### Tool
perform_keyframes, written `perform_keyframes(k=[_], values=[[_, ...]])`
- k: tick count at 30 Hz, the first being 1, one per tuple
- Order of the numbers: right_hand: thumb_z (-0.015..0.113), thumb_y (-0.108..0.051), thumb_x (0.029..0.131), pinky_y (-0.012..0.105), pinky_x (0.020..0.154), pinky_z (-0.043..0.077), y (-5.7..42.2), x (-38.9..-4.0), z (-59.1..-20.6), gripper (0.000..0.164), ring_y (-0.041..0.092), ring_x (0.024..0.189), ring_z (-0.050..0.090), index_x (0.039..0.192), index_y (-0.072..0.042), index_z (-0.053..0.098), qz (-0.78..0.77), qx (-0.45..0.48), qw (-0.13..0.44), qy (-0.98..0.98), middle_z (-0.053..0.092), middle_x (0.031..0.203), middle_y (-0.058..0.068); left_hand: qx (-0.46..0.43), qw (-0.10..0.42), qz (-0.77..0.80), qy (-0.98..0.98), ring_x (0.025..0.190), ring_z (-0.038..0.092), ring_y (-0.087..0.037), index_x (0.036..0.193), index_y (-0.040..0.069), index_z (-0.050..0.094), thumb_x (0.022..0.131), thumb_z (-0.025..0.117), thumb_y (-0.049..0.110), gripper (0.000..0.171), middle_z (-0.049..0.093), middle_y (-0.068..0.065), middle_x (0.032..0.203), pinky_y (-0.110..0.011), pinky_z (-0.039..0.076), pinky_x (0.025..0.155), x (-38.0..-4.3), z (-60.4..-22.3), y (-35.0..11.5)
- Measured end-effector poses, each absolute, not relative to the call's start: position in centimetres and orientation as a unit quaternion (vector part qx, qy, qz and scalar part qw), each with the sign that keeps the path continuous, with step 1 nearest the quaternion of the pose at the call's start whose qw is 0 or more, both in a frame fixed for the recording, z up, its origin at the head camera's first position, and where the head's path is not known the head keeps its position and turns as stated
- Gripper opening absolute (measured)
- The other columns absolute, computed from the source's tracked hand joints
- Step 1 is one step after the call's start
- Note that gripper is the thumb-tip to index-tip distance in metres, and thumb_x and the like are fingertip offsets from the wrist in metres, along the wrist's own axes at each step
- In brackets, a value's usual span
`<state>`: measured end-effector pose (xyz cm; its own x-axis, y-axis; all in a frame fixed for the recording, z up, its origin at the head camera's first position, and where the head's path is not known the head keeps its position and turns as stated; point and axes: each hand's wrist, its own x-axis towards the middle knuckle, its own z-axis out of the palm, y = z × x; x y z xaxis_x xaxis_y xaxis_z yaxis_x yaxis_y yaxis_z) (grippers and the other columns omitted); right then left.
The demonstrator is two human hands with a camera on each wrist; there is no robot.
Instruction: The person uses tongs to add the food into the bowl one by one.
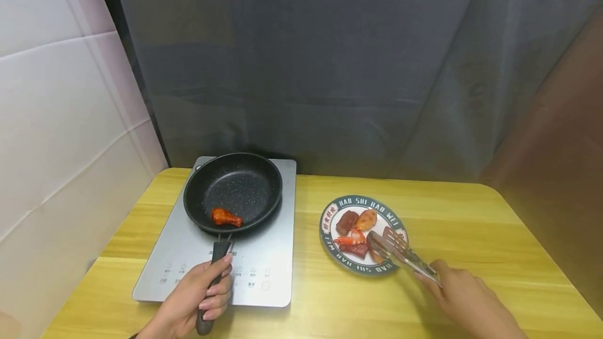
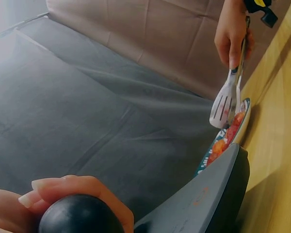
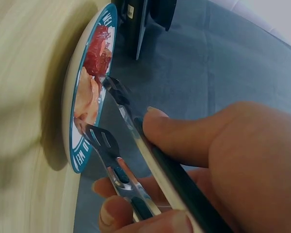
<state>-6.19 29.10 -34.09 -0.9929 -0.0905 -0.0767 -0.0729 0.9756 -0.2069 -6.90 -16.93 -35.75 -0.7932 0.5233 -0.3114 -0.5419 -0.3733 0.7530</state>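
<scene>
Right hand (image 1: 464, 292): fingers curled round parted tongs (image 1: 414, 263); tan food (image 3: 87, 99) between tips, toward far-left corner of counter (image 1: 471, 224). Left hand (image 1: 190, 292): gripping pan handle (image 1: 220, 250).

Dark grey backdrop (image 1: 301, 67) behind a yellow wood-grain table (image 1: 471, 224), white sheeting (image 1: 61, 93) at left, brown sheeting (image 1: 560, 145) at right

Head view: left hand (image 1: 202, 289) covers the middle of the long black pan handle (image 1: 220, 251) and some small grey panel symbols (image 1: 239, 271) on the flat silver cooktop (image 1: 279, 229); remaining labels too small to read, brand lettering (image 1: 233, 253) interrupted by the handle. Right hand (image 1: 464, 289) hides the rear of the silver metal slotted tongs (image 1: 415, 263), whose ends mask parts of brown food pieces (image 1: 376, 257) on the round white green-rimmed plate (image 1: 336, 257). Left wrist: handle's rounded end cropped below; plate partly behind the cooktop. Right wrist: tongs cut by the bottom edge.
</scene>
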Motion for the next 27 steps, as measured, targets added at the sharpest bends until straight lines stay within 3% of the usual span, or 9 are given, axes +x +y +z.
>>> perform_keyframes(k=[10, 19, 27], values=[[0.050, -0.049, 0.097, 0.038, 0.048, 0.039, 28.69, -6.42, -34.41, 0.042, 0.021, 0.057, 0.047, 0.093, -0.007, 0.053, -0.117, -0.016, 0.089, 0.989, 0.048, 0.065, 0.003, -0.016, 0.323, 0.827, 0.459, 0.043, 0.036, -0.002, 0.090, 0.009, 0.038, 0.102, 0.046, 0.033, 0.028, 0.034, 0.007, 0.061, -0.017, 0.032, 0.038, -6.69, -35.73, -16.90], [0.052, -0.047, 0.097, 0.035, 0.050, 0.037, 29.15, -6.17, -34.07, 0.035, 0.018, 0.056, 0.044, 0.091, -0.013, 0.054, -0.116, -0.033, 0.072, 0.990, 0.046, 0.062, 0.000, -0.001, 0.320, 0.830, 0.456, 0.043, 0.036, -0.002, 0.089, 0.009, 0.038, 0.104, 0.042, 0.032, 0.028, 0.034, 0.007, 0.061, -0.016, 0.033, 0.038, -6.92, -35.79, -16.83], [0.059, -0.044, 0.094, 0.038, 0.046, 0.041, 28.24, -6.14, -34.15, 0.034, 0.018, 0.054, 0.047, 0.094, -0.010, 0.058, -0.107, -0.040, 0.040, 0.993, 0.050, 0.064, 0.001, -0.009, 0.321, 0.832, 0.453, 0.043, 0.036, -0.002, 0.090, 0.009, 0.037, 0.103, 0.043, 0.032, 0.028, 0.034, 0.007, 0.060, -0.016, 0.033, 0.038, -6.90, -35.80, -16.85]])
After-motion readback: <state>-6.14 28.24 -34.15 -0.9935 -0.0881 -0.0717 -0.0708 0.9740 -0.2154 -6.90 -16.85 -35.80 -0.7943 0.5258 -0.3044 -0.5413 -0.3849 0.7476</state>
